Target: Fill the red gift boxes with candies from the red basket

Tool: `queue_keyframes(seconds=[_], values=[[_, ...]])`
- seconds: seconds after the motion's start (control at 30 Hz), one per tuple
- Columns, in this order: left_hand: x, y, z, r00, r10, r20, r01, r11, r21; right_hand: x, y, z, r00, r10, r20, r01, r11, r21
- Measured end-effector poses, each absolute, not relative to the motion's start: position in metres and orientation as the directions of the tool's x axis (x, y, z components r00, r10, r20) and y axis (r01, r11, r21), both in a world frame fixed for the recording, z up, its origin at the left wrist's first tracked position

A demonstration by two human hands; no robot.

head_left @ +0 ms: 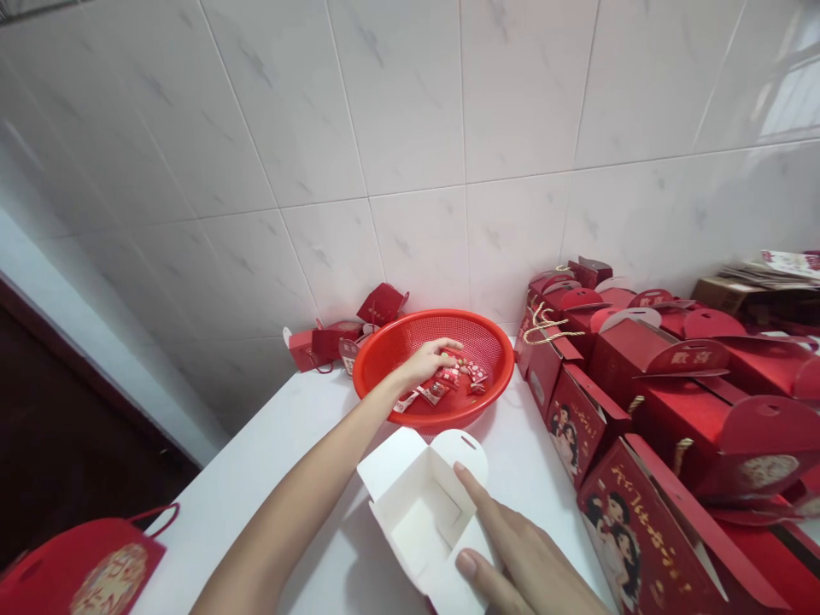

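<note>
My left hand (424, 363) reaches into a red plastic colander (371, 376), fingers stretched over the small wrapped candies (452, 373) at its bottom. Some wrappers are red with white dots, others pale with red print. Whether the fingertips touch a candy I cannot tell. In front of the colander, my right hand (512, 538) grips a paper gift box (419, 512) by its right wall, thumb and index finger over the edge. The box's flaps are spread, its white inside faces up, and nothing shows in it.
Many red gift boxes (653, 521), some with gold cord handles, crowd the right side of the white table (275, 461). Smaller red boxes (326, 342) lie behind the colander's left. A red bag (83, 564) sits at lower left. A tiled wall (416, 128) rises behind.
</note>
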State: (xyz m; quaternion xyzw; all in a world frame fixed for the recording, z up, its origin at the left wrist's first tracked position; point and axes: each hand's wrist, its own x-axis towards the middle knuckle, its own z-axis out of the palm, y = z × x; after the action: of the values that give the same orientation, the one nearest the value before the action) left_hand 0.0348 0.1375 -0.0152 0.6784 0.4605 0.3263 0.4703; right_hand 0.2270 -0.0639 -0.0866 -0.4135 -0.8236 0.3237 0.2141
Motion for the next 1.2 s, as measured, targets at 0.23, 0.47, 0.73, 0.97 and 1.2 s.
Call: queue_keyframes(seconds=[0.23,0.47,0.73,0.97,1.2], values=[[0.006,0.147,0.002,0.331,0.941,0.075,0.543,-0.255,0.8,0.226,-0.064,-0.083,-0.571,0.821,0.032,0.557,0.415,-0.719],[-0.029,0.162,0.007,0.295,0.955,0.033,0.845,-0.277,0.456,0.226,-0.065,-0.087,-0.571,0.82,0.048,0.53,0.412,-0.741],[-0.034,0.182,-0.01,0.229,0.917,-0.326,0.972,-0.199,0.124,0.227,-0.063,-0.09,-0.57,0.821,0.01,0.526,0.375,-0.763],[-0.016,0.181,-0.021,0.268,0.886,-0.377,0.963,-0.248,0.101,0.227,-0.061,-0.09,-0.587,0.81,0.021,0.504,0.385,-0.774],[-0.001,0.164,-0.014,0.441,0.875,-0.198,0.869,-0.362,0.337,0.227,-0.06,-0.09,-0.588,0.806,0.06,0.473,0.403,-0.783]])
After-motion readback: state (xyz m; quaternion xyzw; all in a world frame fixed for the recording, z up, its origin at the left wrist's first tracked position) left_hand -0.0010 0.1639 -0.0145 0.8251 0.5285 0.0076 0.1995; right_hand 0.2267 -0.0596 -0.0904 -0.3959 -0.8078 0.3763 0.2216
